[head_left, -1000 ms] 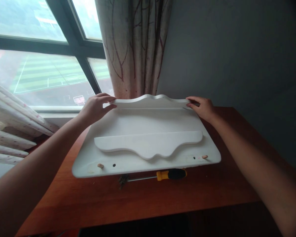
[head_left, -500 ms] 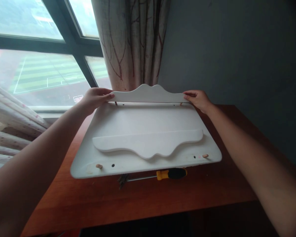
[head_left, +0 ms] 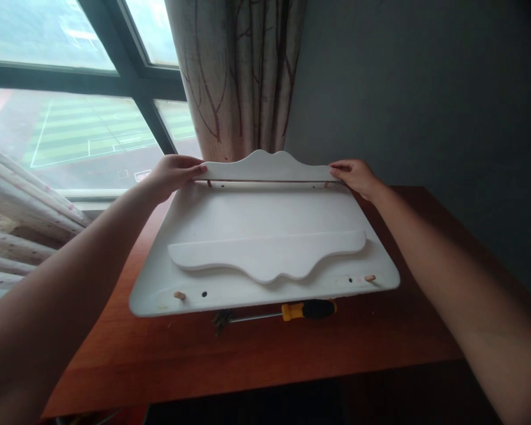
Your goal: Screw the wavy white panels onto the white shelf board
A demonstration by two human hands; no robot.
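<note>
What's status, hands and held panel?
Left hand, right hand: gripping ends of upright panel. Far pegs exposed beneath. Second panel lying nearer on white board.

Bare forearms [head_left: 92, 257] are tapering toward narrow wrists [head_left: 376, 190]; the left hand [head_left: 172, 175] and right hand [head_left: 356, 177] are showing bare.

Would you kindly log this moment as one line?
left grip: holding wavy-edged board, left end; right grip: holding its right end; dowels: visible beneath it; second wavy-edged board: lying on white panel; screwdriver: on table
</note>
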